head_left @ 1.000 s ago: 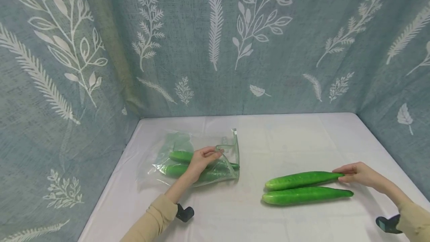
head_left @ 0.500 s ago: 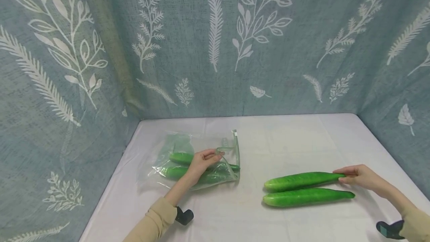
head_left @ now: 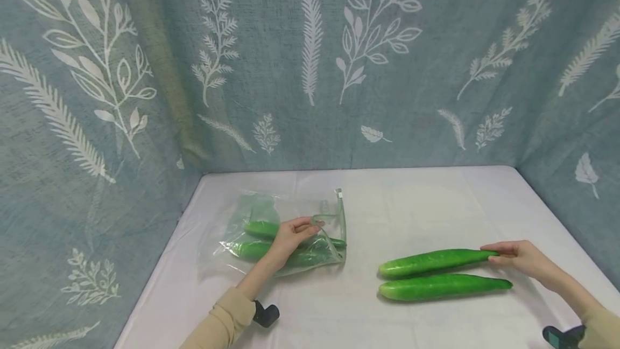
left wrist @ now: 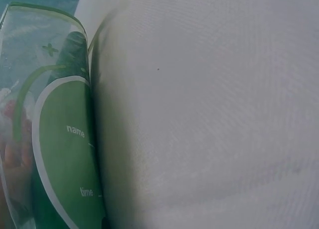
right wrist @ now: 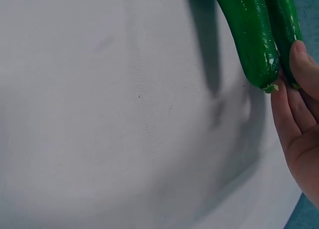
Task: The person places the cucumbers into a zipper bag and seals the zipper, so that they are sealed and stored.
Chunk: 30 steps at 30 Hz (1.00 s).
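At the left of the head view my left hand (head_left: 289,237) pinches the mouth edge of a clear zip bag (head_left: 344,230) that lies flat with its opening to the right. Two cucumbers, a far one (head_left: 259,228) and a near one (head_left: 249,251), show through the plastic. In the left wrist view, the bag's green label (left wrist: 65,149) reads "name" and "time". On the right, two more cucumbers lie side by side. My right hand (head_left: 523,258) pinches the narrow end of the far cucumber (head_left: 436,261), thumb on top in the right wrist view; the near cucumber (head_left: 441,287) lies just beside it.
A white cloth (head_left: 411,198) covers the table. Blue-green curtains (head_left: 276,69) with white leaf prints stand at the back and both sides. A dark wrist camera (head_left: 266,314) sticks out at the left sleeve, another camera (head_left: 562,336) at the right sleeve.
The pale end of the far cucumber has shifted slightly left against the near one, with my right hand still on its narrow end. The left hand keeps its hold on the bag.
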Each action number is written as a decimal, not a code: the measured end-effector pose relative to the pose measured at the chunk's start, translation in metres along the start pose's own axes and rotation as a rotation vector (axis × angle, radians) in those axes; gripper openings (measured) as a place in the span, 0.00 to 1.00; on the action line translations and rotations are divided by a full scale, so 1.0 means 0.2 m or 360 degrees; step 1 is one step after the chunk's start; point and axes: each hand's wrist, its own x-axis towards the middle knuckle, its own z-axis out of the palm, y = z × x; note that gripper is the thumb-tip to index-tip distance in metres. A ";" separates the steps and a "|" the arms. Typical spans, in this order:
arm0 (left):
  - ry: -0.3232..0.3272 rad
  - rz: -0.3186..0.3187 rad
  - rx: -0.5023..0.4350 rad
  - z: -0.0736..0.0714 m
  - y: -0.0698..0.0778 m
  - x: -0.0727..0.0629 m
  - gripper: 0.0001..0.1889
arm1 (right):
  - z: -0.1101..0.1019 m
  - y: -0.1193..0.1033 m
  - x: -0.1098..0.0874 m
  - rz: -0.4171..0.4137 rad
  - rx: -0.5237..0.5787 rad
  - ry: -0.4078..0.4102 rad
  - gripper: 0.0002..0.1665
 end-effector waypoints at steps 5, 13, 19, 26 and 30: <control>-0.0033 -0.0006 -0.0026 0.01 0.00 0.00 0.20 | -0.01 0.01 -0.01 0.0013 0.0033 -0.0015 0.33; -0.0027 -0.0010 -0.0002 0.02 -0.01 -0.01 0.22 | -0.01 0.02 -0.03 0.0051 0.0104 -0.0010 0.34; -0.0031 -0.0016 -0.0005 0.01 -0.02 -0.01 0.22 | 0.01 0.03 -0.03 0.0097 0.0146 0.0072 0.35; -0.0024 -0.0008 -0.0007 0.00 -0.02 -0.01 0.23 | 0.02 0.02 -0.01 0.0114 0.0285 0.0125 0.34; -0.0029 -0.0004 -0.0017 0.00 -0.01 -0.01 0.23 | 0.02 -0.01 0.00 0.0107 0.0415 0.0136 0.32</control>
